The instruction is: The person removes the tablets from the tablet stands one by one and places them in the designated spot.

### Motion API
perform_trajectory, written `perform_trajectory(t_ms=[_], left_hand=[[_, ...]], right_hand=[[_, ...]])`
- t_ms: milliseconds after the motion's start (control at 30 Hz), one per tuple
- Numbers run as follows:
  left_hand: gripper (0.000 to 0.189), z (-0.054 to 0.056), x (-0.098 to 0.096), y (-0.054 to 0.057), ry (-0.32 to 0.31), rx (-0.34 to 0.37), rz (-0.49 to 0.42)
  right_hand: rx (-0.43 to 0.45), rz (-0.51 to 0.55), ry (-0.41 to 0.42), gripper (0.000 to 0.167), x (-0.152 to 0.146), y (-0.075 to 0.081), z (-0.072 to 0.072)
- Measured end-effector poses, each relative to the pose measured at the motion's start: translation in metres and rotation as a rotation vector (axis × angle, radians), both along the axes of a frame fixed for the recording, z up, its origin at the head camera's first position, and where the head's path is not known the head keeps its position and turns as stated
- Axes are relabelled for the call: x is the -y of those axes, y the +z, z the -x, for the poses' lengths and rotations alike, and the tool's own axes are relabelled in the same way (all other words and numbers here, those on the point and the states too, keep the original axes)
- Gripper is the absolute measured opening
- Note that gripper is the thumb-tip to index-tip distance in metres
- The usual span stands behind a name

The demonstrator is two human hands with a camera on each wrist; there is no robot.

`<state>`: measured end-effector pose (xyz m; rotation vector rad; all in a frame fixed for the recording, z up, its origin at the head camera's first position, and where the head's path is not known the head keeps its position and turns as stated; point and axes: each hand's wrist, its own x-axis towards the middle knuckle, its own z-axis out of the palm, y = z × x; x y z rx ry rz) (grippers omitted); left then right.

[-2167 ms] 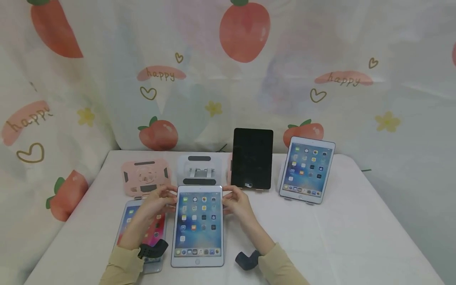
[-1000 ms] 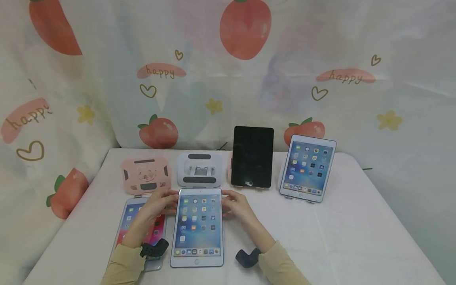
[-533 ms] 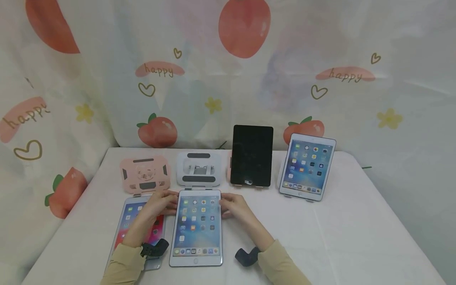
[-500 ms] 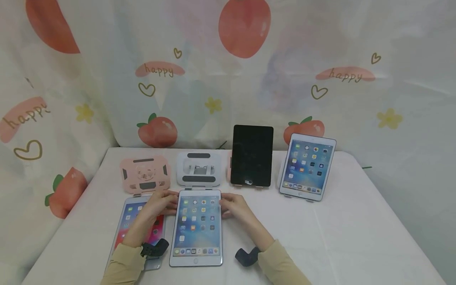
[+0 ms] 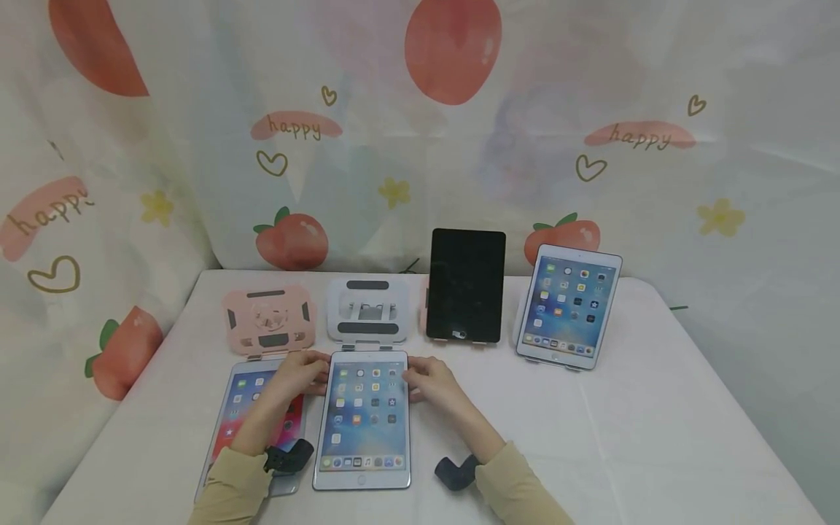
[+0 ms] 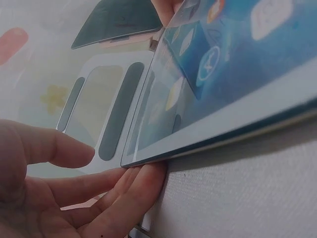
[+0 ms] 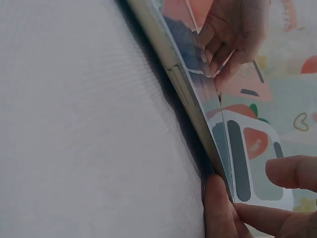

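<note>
A white tablet (image 5: 363,423) with its screen lit lies face up before me, its top edge just short of a white stand (image 5: 369,312). My left hand (image 5: 300,378) touches its upper left corner; in the left wrist view the fingers (image 6: 143,186) meet the edge and the thumb (image 6: 64,148) is off the screen. At the upper right corner is my right hand (image 5: 436,386). One fingertip (image 7: 216,191) lies against the edge there, with the thumb (image 7: 292,172) apart. My left forearm partly hides a second tablet (image 5: 239,397) with a red and blue screen.
Behind that second tablet stands a pink stand (image 5: 269,319). A dark-screened tablet (image 5: 466,284) and another lit white tablet (image 5: 569,306) lean on stands at the back. A white cloth (image 5: 630,437) covers the table, with a printed curtain (image 5: 459,168) behind.
The tablet's top edge has come down and away from the white stand, baring the stand's lower lip. Both hands have moved down with it. Over the last half second little has shifted.
</note>
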<state>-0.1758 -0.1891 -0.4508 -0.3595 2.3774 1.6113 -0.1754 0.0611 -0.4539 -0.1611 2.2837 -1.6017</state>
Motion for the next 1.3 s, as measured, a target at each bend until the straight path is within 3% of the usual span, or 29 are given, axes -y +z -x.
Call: perform_trajectory(t_ms=[233, 500, 967, 1300], left_hand=[[0.036, -0.001, 0.000, 0.001, -0.034, -0.031, 0.037], [0.032, -0.004, -0.002, 0.002, -0.026, -0.046, 0.105], [0.031, -0.002, -0.003, 0.002, -0.041, -0.082, 0.149], [0.025, -0.003, -0.015, -0.001, -0.065, -0.162, 0.102]], right_hand=[[-0.030, -0.044, 0.005, 0.049, 0.001, 0.000, 0.000], [-0.051, -0.051, 0.020, 0.047, -0.001, -0.001, 0.001], [-0.009, -0.031, 0.020, 0.043, -0.010, 0.001, 0.005], [-0.027, -0.029, -0.019, 0.035, -0.016, 0.004, 0.010]])
